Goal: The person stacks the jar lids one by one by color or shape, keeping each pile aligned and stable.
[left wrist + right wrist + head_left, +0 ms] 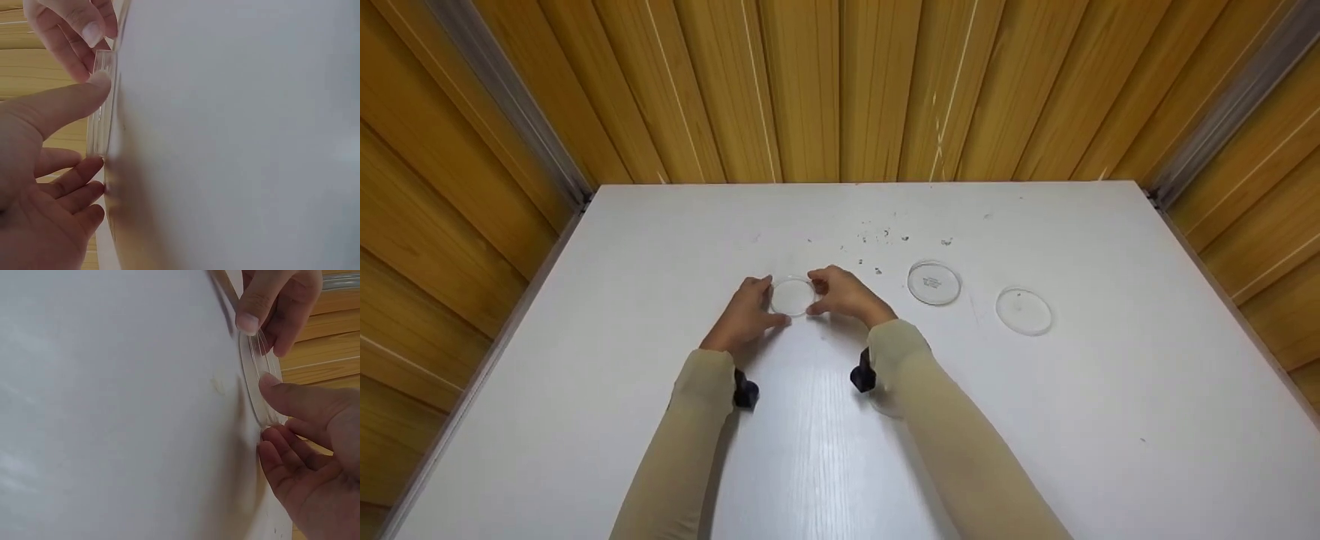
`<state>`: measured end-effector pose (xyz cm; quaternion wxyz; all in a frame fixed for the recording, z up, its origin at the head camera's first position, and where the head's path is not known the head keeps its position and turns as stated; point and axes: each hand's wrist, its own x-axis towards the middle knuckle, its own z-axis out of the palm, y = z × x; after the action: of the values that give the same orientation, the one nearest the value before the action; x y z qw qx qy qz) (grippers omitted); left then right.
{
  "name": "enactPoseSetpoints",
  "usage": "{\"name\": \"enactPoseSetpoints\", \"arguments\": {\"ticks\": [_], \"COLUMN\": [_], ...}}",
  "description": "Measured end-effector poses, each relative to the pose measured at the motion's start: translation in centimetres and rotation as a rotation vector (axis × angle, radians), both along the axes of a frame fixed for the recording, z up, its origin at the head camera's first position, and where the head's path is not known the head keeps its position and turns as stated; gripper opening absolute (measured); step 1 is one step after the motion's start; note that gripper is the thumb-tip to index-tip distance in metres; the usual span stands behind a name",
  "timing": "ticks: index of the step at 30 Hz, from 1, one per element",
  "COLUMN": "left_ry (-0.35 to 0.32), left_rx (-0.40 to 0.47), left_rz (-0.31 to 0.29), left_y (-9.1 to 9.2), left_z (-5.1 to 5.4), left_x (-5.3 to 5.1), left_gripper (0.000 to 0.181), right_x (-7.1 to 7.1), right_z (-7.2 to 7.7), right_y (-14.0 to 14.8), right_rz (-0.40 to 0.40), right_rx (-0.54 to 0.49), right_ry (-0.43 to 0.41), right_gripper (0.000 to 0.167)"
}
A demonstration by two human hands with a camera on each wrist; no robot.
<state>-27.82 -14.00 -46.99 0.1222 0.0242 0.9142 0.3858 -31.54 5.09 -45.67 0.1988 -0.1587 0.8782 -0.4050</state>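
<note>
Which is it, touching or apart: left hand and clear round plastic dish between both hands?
Touching: left wrist view shows the left hand with thumb on the dish.

The held dish [793, 297] looks like glossy plastic, the tabletop [802, 465] smooth.

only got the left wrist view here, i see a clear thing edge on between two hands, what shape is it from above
Observer: Round; in the head view the held dish has a circular outline.
Operator: any others like it
Observer: Yes, a clear dish with printed text lies to the right of the right hand.
Operator: anything small lying loose
Observer: Small dark specks are scattered on the white table, most of them farther from the person than that hand.
</note>
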Motion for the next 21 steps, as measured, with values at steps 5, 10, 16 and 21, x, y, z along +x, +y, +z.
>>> {"name": "enactPoseSetpoints", "arguments": {"ticks": [5, 10, 16, 21], "left_ry": [0.0, 0.001, 0.009, 0.027], "left_rx": [0.002, 0.011, 0.06, 0.103], "left_rz": [0.006, 0.001, 0.011, 0.021], "left_y": [0.0, -0.1, -0.3, -0.5], "left_z": [-0.1, 0.2, 0.7, 1.3], "left_x": [0.1, 0.2, 0.5, 0.6], "left_gripper": [0.077, 0.075, 0.076, 0.074], "right_x": [0.4, 0.5, 0.3, 0.2], "right_z": [0.2, 0.3, 0.6, 1.3], "right_y": [-0.4, -0.3, 0.2, 0.9], "right_rz": [0.021, 0.034, 0.031, 0.054], "right_rx": [0.047, 0.073, 0.038, -0.014], "right_ry": [0.039, 0.054, 0.028, 0.027], "right_gripper": [0.066, 0.063, 0.063, 0.062]}}
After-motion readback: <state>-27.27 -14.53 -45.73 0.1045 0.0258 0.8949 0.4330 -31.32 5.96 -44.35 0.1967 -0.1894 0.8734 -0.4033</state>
